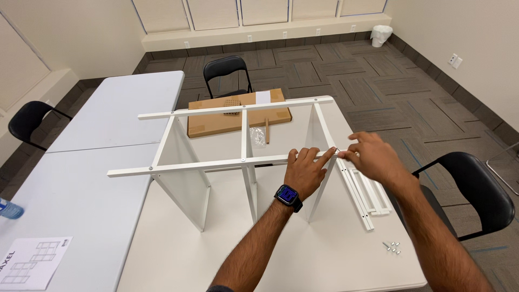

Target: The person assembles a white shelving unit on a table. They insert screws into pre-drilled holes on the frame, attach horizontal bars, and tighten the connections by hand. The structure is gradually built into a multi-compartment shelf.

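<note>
A white shelf frame (243, 157) stands on the white table (303, 259). The left hand (305, 170) presses flat on its near rail's right end, fingers spread. The right hand (373, 157) pinches a small metal piece (336, 151) just beside that end. White rails (365, 192) and screws (392, 247) lie nearby; a cardboard box (238, 113) sits behind.
</note>
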